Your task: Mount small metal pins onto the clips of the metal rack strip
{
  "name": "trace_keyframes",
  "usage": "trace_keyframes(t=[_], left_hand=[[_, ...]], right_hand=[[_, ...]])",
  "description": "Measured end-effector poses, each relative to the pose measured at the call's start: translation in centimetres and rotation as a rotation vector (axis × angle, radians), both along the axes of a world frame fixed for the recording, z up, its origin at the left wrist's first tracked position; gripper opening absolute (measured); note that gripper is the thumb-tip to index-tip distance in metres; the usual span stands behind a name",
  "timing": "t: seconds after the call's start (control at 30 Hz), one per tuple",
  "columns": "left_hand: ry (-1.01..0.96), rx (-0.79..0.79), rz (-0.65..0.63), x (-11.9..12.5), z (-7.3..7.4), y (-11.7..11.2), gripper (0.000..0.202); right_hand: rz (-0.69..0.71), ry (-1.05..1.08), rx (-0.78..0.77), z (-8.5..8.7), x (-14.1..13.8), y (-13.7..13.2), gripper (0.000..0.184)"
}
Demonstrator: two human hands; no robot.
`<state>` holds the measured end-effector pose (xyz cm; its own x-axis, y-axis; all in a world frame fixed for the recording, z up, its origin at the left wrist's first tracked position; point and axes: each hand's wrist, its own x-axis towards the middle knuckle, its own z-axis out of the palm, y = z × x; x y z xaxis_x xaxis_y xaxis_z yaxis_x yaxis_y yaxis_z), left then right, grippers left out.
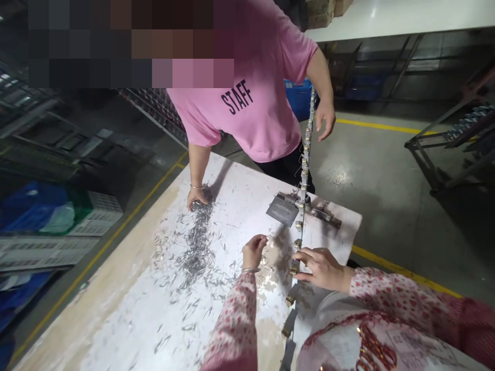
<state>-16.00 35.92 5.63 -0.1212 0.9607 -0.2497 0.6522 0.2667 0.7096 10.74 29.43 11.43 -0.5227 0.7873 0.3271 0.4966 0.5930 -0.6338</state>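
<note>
Bar (pixel 288 354), grey and studded with brassy clips (pixel 299 225), runs from about half past one on the view's dial to half past five, passing over the table (pixel 127 319). What bears its weight, I cannot tell.

At four, the right hand (pixel 323 270) is part closed, thumb and forefinger set about one clip (pixel 294 270) and seeming to pinch it; how firmly does not show. At six, the left hand (pixel 253 252) is drawn to a fingertip pinch, just left of the bar; whether anything small sits in it cannot be told.

Loose pins (pixel 197 247) spread at half past seven, with the co-worker's right hand (pixel 198 197) on their upper end, at nine. The co-worker's left hand (pixel 326 121) hangs near the bar's far end, at two, apparently empty.

The likeliest trouble is a knock: if that hand or a sleeve brushes the bar, it could shift while the clip is being handled. Pressing sideways on the clip might also twist the bar. A small part let slip from the left fingers could be lost among pins and flaking paint, and a wide sweep by the co-worker might scatter pins towards six.
</note>
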Motion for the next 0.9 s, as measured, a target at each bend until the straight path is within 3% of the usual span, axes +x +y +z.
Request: trace_keyframes(t=[0.1, 0.17, 0.23, 0.3, 0.4, 0.6, 0.9], left_hand=[[-0.213, 0.091, -0.07, 1.4, 6.3, -2.3, 0.031], [-0.301, 0.161, -0.158, 2.8, 10.3, -3.9, 0.026], [-0.289, 0.229, -0.249, 4.3, 13.4, -5.2, 0.02], [-0.255, 0.296, -0.318, 5.5, 15.3, -6.0, 0.016], [-0.248, 0.36, -0.406, 6.7, 16.3, -6.5, 0.012], [-0.219, 0.42, -0.559, 7.4, 16.5, -6.5, 0.009], [-0.178, 0.477, -0.626, 8.3, 16.4, -6.4, 0.009]], right_hand=[[-0.04, -0.028, 0.042, -0.2, -0.6, 0.0, 0.043], [-0.066, -0.024, 0.049, -0.5, -0.9, -0.1, 0.042], [-0.081, -0.017, 0.05, -0.9, -1.0, -0.2, 0.04], [-0.078, -0.02, 0.045, -1.4, -1.1, -0.3, 0.038], [-0.066, -0.048, 0.036, -1.9, -1.3, -0.4, 0.032], [-0.036, -0.072, 0.04, -2.0, -0.8, -0.4, 0.028], [-0.039, -0.063, 0.012, -1.3, -0.2, -0.3, 0.028]])
